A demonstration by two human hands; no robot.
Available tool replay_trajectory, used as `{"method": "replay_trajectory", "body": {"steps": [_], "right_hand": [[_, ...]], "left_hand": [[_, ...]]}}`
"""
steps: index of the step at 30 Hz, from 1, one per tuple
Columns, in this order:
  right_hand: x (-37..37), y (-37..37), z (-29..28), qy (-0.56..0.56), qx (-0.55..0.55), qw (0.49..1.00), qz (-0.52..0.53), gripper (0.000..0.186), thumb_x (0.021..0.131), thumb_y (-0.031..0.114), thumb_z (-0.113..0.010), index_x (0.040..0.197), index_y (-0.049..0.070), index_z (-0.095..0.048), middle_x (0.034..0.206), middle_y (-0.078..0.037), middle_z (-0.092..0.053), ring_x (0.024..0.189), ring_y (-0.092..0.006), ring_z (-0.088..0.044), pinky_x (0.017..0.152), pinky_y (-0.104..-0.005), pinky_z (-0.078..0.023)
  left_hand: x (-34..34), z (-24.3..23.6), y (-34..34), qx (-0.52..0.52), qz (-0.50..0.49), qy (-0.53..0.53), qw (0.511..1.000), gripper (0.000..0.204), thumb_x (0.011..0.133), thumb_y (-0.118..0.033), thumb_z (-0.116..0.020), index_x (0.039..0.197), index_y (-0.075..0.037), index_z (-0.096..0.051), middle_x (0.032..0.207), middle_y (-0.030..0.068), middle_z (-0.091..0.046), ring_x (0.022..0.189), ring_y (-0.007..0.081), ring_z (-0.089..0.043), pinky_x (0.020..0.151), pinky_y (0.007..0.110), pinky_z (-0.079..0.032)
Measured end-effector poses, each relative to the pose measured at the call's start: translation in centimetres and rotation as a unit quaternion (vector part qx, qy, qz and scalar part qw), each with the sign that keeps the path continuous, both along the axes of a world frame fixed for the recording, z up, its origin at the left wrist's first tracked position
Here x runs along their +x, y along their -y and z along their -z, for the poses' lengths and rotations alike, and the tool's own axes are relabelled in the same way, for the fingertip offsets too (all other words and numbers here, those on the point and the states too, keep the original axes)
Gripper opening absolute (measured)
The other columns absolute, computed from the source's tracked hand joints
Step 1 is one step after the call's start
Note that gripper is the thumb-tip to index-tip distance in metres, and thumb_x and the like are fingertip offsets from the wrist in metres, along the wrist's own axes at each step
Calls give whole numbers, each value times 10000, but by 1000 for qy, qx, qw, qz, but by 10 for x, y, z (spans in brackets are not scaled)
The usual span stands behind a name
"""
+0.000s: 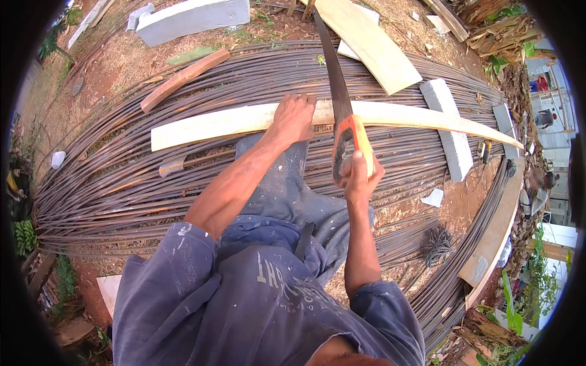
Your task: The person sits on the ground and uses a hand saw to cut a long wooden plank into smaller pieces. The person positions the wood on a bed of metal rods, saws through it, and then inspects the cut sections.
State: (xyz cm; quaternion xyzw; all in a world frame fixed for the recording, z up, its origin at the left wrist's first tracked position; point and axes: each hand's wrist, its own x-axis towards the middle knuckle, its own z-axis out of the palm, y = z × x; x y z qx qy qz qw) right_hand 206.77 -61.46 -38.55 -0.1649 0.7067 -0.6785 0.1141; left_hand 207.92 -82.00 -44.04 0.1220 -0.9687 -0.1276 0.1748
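A long pale wooden board point(213, 125) lies across in front of me, over a bundle of steel bars. My left hand point(295, 118) is closed over the board near its middle, gripping it by the edge. In my right hand point(361, 175) is the handle of a handsaw point(339, 82), orange and black with a dark blade. Its blade points away from me and crosses the board just right of my left hand. Whether the teeth sit in a cut cannot be made out. My raised knee point(278, 168) is under the board, close to my left hand.
Steel bars point(116, 183) cover much of the ground. A concrete block point(447, 131) sits under the board's right part. Another pale plank point(372, 49) lies beyond the saw, a reddish wood piece point(183, 79) at far left, and a concrete beam point(194, 21) behind it.
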Motion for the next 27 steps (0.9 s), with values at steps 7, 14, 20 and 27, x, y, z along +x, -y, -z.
{"method": "replay_trajectory", "body": {"steps": [7, 14, 20, 27], "right_hand": [[-12, 30, 4, -87, -22, 992, -86, 526, 855, 300, -731, 1230, -23, -555, 618, 3, -547, 505, -76, -486, 457, -234, -400], [29, -30, -10, 71, 178, 981, -38, 220, 832, 121, -691, 706, -2, -559, 585, 6, -525, 528, -71, -439, 478, -269, -354], [92, -123, -24, -38, 194, 979, -51, 145, 789, 16, -605, 930, -16, -599, 673, -30, -591, 585, -79, -537, 542, -240, -421], [16, -19, 7, 30, 149, 988, -41, 151, 786, 60, -638, 661, 14, -568, 532, 10, -512, 452, -68, -458, 427, -252, -348]], "left_hand": [[6, -7, 9, -25, -25, 86, 996, 621, 630, -275, -819, 1099, -10, -509, 1004, 157, -605, 1007, 338, -597, 882, 439, -462], [-7, -12, 33, 68, -28, 189, 979, 526, 648, -161, -760, 1100, 4, -548, 949, 209, -663, 917, 391, -651, 769, 476, -516], [-14, -30, 33, 82, -25, 204, 975, 479, 661, -121, -717, 1095, 6, -559, 954, 219, -673, 928, 384, -650, 764, 468, -522], [1, -8, 30, 46, -29, 143, 988, 404, 649, -79, -694, 1027, 2, -578, 886, 186, -690, 900, 340, -676, 750, 444, -535]]}}
